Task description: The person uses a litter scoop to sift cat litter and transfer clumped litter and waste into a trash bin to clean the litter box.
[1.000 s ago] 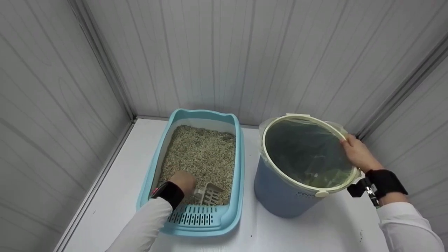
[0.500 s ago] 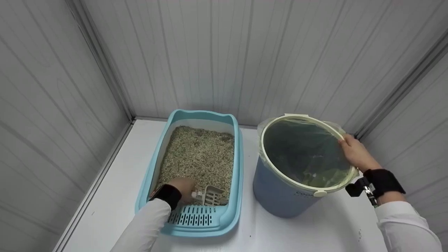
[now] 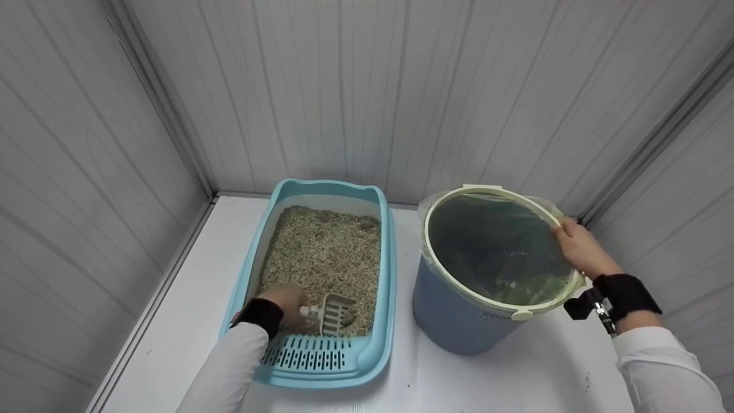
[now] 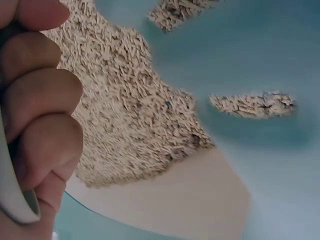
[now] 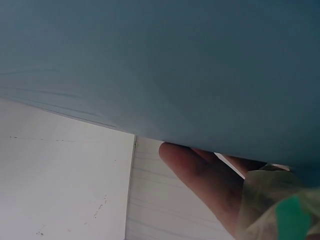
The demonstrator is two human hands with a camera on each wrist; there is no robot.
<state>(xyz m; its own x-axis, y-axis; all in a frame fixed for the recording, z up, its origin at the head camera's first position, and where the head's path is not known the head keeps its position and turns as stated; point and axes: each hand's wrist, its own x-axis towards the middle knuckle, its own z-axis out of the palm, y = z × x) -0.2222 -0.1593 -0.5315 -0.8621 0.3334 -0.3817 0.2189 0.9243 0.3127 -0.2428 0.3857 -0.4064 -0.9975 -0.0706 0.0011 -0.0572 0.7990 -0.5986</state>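
My left hand grips the handle of a pale slotted litter scoop low over the near end of a blue litter box. Tan pellet litter fills the box, and a darker lump shows at the scoop's head. In the left wrist view, curled fingers wrap the scoop's handle. My right hand holds the right rim of a blue bin, which leans toward me. A thin translucent bag lines it. The right wrist view shows fingers against the bin's outer side.
Box and bin stand side by side on a white surface, with a narrow gap between them. Grey panel walls rise behind and on both sides. A slotted blue step forms the box's near end.
The scoop has shifted left and slightly away from me with my left hand, and its head now sits by the lump. My right hand keeps its grip on the bin rim.
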